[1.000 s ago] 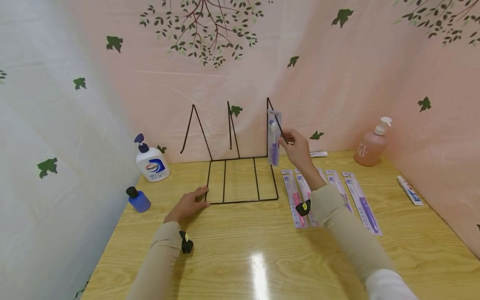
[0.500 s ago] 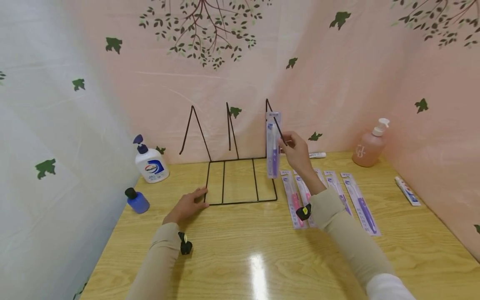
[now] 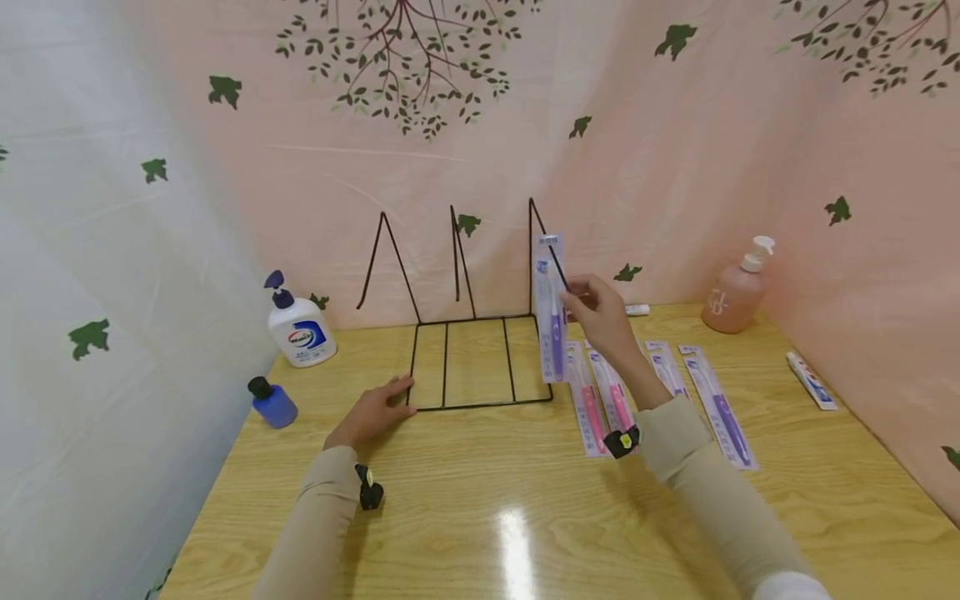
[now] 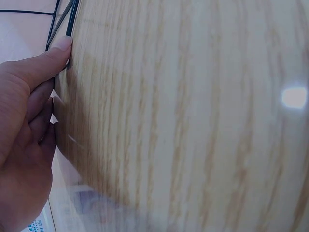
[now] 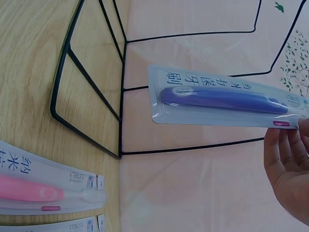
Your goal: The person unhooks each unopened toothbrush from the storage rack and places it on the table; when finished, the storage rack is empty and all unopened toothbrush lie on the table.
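In the head view my right hand pinches the edge of a packaged purple toothbrush, upright by the right prong of a black wire rack. The prong's wire crosses in front of the pack's upper part. The right wrist view shows the toothbrush's purple handle through clear plastic, with fingertips at the pack's edge. My left hand holds the rack's front left corner. In the left wrist view its thumb presses on the wire, and the other fingers bend behind it.
Several packaged toothbrushes, including a pink one and a purple one, lie right of the rack. A white pump bottle and blue bottle stand left. At right are a pink pump bottle and toothpaste tube.
My right hand has brought the packaged toothbrush lower and nearer to me along the right prong; its pack shows longer now. My left hand stays at the rack's corner.
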A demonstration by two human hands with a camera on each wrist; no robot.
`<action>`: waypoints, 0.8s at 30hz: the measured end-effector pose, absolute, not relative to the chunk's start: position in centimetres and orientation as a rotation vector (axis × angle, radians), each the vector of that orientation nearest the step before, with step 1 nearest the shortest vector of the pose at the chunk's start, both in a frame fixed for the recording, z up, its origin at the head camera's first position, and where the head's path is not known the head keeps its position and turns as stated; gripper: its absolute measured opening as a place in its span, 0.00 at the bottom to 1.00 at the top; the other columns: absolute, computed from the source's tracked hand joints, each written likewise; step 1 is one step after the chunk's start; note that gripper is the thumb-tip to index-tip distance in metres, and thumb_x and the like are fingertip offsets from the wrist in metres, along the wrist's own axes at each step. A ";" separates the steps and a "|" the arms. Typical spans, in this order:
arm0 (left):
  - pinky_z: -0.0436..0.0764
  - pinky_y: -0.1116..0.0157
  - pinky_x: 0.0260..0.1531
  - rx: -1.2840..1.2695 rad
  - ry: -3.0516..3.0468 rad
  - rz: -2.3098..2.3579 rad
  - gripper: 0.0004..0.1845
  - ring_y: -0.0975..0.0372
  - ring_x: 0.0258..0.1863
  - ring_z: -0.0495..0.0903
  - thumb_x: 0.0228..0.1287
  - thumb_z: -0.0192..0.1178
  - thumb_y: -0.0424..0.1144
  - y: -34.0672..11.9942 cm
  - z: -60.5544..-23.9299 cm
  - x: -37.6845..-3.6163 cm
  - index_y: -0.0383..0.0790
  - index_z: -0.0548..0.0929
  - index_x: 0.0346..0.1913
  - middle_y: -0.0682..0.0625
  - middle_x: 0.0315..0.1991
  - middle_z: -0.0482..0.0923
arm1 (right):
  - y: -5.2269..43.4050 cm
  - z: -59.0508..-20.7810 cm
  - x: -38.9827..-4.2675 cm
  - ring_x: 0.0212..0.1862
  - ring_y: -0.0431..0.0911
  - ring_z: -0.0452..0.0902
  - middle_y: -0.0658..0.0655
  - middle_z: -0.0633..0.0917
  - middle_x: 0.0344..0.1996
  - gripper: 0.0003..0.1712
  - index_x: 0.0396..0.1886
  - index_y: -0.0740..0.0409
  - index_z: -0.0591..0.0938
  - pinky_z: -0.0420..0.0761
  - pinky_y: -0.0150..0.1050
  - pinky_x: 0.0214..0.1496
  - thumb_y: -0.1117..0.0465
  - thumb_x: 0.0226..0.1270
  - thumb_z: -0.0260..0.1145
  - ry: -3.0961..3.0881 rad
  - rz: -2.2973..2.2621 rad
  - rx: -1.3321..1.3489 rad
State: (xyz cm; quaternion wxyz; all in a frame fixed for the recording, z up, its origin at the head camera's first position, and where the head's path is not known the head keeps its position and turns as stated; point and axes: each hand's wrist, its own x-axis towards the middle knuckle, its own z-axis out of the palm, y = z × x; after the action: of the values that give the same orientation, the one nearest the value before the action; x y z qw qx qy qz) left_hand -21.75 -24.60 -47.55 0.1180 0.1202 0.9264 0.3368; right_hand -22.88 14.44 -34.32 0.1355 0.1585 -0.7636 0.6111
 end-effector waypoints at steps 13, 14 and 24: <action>0.51 0.44 0.71 0.351 2.711 0.972 0.35 0.49 0.75 0.48 0.66 0.60 0.46 -24.5 -47.5 -21.9 0.46 0.61 0.73 0.46 0.75 0.53 | 16.1 -36.1 -21.4 0.38 0.38 0.80 0.65 0.80 0.43 0.18 0.53 0.66 0.77 0.85 0.34 0.40 0.59 0.71 0.59 -2.264 1.707 0.512; 0.51 0.44 0.71 0.351 2.710 0.973 0.35 0.49 0.75 0.48 0.66 0.60 0.46 -24.5 -47.5 -21.9 0.46 0.61 0.73 0.47 0.75 0.53 | 16.2 -36.1 -21.2 0.38 0.38 0.80 0.65 0.80 0.43 0.17 0.53 0.65 0.77 0.84 0.34 0.40 0.59 0.71 0.59 -2.271 1.704 0.510; 0.51 0.44 0.71 0.369 2.717 0.961 0.34 0.49 0.75 0.48 0.67 0.59 0.46 -24.5 -47.5 -21.8 0.45 0.61 0.73 0.46 0.75 0.53 | 17.0 -36.2 -19.2 0.38 0.37 0.81 0.63 0.82 0.41 0.16 0.53 0.63 0.78 0.84 0.34 0.39 0.58 0.70 0.60 -2.308 1.677 0.526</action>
State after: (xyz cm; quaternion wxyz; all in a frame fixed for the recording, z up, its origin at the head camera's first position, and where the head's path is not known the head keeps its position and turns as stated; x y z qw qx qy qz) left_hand -21.80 -24.53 -47.46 0.1179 0.1260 0.9286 0.3286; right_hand -19.24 16.99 -36.22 0.1201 0.1801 -0.7898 0.5739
